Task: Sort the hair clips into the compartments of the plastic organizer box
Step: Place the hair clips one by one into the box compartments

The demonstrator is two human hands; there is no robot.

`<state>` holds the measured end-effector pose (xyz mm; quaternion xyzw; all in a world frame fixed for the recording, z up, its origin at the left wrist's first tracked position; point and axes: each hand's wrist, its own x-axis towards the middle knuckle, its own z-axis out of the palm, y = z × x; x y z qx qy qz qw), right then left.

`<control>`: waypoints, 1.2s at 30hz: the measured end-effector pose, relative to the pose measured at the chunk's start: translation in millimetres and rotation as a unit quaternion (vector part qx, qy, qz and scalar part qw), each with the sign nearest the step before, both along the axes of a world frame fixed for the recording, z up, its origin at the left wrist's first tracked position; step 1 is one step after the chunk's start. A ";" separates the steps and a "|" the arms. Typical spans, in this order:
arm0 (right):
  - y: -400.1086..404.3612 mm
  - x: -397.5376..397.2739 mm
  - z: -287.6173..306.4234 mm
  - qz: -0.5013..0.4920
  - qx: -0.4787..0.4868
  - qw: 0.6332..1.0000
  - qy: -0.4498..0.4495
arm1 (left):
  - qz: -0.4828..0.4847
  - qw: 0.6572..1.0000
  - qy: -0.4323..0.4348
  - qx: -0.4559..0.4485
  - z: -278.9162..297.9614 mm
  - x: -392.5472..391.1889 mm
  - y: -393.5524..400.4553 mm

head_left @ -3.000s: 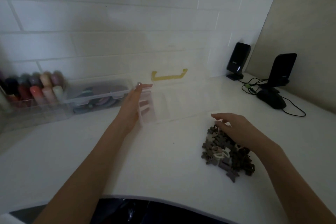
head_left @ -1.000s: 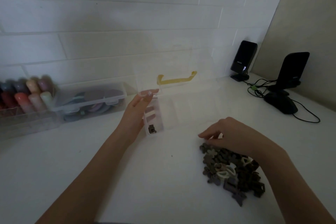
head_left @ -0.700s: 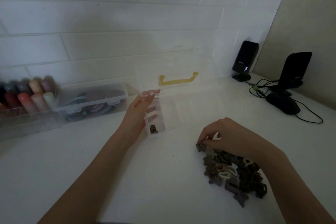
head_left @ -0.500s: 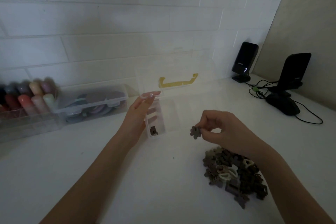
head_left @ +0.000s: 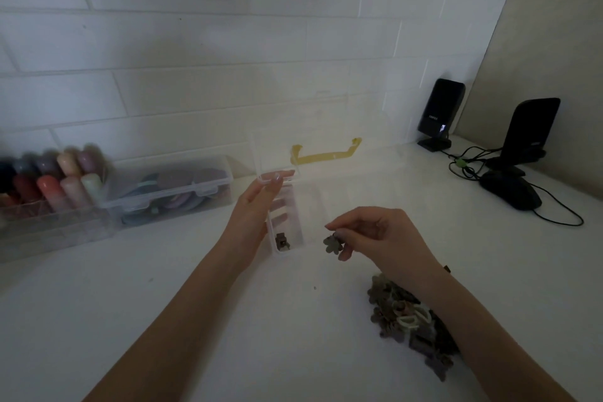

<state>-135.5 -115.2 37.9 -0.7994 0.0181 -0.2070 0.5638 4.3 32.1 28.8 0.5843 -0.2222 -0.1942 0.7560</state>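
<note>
Head view: we pinch 1 flower-shaped hair clip (head_left: 332, 244) in our right hand (head_left: 385, 238), just right of the clear organizer box (head_left: 295, 206). 1 dark clip (head_left: 282, 241) lies in its near-left compartment. Our left hand (head_left: 257, 215) rests straight-fingered against the box's left wall. The clip pile (head_left: 408, 323) lies nearer us, right.
</note>
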 end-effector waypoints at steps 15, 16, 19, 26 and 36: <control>35.1 19.4 -25.5 0.004 -0.449 0.887 -0.106 | 0.016 0.999 -0.052 0.001 -2.2 -2.4 -0.2; 33.7 17.1 -24.1 0.009 -0.428 0.898 -0.096 | 0.013 0.999 -0.050 0.001 -2.3 -2.3 -0.4; 25.8 3.5 -2.8 -0.015 -0.331 0.941 -0.074 | 0.009 0.999 -0.033 0.004 -2.1 -2.2 -1.0; -23.7 -28.6 33.8 -0.001 -0.334 0.932 0.141 | 0.060 0.997 0.040 -0.021 3.2 4.2 1.0; -44.8 -36.3 27.1 0.059 -0.342 0.881 0.320 | 0.066 0.996 0.054 -0.028 3.4 6.7 3.8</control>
